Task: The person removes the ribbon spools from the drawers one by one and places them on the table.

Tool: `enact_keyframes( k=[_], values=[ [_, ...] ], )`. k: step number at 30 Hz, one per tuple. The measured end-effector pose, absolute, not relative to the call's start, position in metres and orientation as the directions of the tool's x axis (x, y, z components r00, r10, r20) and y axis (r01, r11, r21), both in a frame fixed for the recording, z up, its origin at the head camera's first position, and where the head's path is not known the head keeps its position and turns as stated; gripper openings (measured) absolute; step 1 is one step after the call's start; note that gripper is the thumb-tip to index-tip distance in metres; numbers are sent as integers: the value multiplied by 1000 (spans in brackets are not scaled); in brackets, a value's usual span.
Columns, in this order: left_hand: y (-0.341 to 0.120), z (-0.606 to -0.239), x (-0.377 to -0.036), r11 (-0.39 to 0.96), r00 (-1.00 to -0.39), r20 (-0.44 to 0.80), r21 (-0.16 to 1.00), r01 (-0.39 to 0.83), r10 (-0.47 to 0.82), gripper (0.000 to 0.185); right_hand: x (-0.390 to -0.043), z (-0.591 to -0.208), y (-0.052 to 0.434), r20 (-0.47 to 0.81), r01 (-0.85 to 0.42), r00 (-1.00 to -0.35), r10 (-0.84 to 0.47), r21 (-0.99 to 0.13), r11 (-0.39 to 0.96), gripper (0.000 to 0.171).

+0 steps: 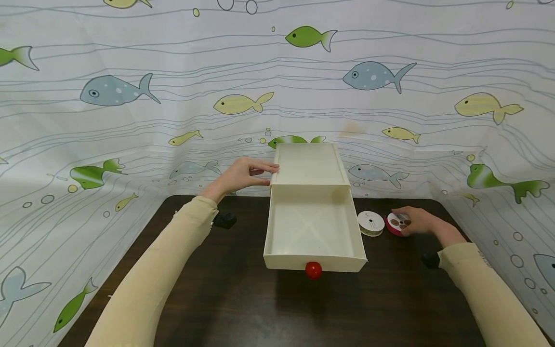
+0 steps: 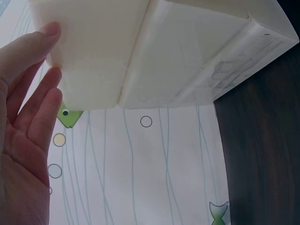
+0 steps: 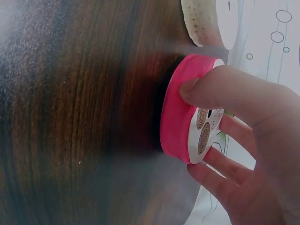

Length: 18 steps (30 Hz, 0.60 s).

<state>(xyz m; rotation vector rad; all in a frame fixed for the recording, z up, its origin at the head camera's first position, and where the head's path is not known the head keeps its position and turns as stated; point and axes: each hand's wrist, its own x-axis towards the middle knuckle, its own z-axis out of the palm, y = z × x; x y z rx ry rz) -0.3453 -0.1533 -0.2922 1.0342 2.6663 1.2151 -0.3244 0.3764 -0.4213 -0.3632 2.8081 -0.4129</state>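
1. left hand (image 1: 243,176): straight fingers touch the cream box sleeve (image 1: 310,164) at the table's (image 1: 225,299) far edge; drawer (image 1: 312,231) pulled out
2. right hand (image 1: 418,221): thumb and fingers curl round the pink ribbon spool (image 3: 180,112) near the right edge, beside the white spool (image 1: 370,223)

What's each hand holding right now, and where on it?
The right hand grips the pink ribbon spool by its rim, thumb on the ribbon edge. The left hand holds nothing; straight fingers press the left side of the cream box.
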Motion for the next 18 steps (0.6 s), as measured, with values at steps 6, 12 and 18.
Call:
enact_keyframes(
  k=[6, 12, 18],
  values=[
    [-149, -283, -335, 482, -784, 219, 683, 549, 581, 41, -325, -420, 376, -272, -161, -927, -257, -331, 930, 78],
    [-145, -268, -316, 500, -782, 212, 665, 554, 586, 40, -327, -421, 377, -295, -151, -921, -254, -330, 932, 77],
    [-145, -268, -315, 486, -782, 211, 680, 548, 587, 41, -326, -423, 377, -302, -154, -918, -259, -330, 931, 76]
  ],
)
